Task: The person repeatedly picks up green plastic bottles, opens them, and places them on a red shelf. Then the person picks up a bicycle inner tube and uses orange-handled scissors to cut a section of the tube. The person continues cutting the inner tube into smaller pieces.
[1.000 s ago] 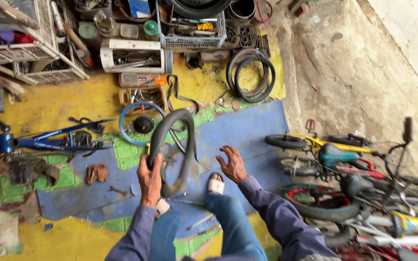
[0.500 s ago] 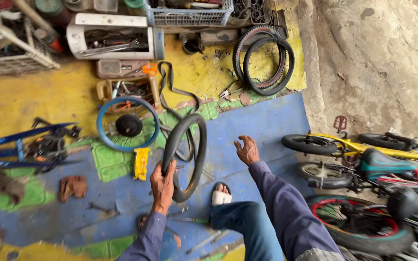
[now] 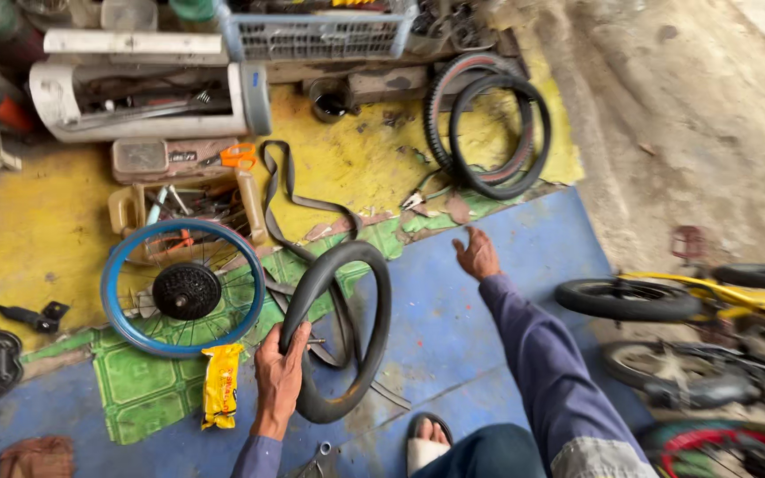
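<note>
A black bicycle tyre (image 3: 338, 332) stands on edge on the floor, near the middle of the view, leaning slightly. The left hand (image 3: 278, 376) holds it at the lower left of the hoop, fingers wrapped over the tread; the grip is pressed together around the rubber. The right hand (image 3: 476, 255) hovers apart from the tyre, to its right, fingers spread and holding nothing. A limp black inner tube (image 3: 287, 199) trails from behind the tyre up over the floor. Just left of the tyre lies a blue-rimmed wheel (image 3: 183, 289) with a dark hub, and below it a yellow packet (image 3: 220, 383). Above the wheel sit an orange-handled tool (image 3: 240, 158) and a tray of small tools (image 3: 148, 208). Two more tyres (image 3: 489, 124) lie stacked at upper right, and a white casing (image 3: 148, 96) and a plastic basket (image 3: 316, 35) line the top edge. The floor is covered in a blue mat (image 3: 506, 301), green mat pieces (image 3: 148, 389) and yellow sheeting (image 3: 28, 221). Bare earth (image 3: 692, 133) lies to the right, where a yellow bicycle (image 3: 710, 296) lies on its side.
</note>
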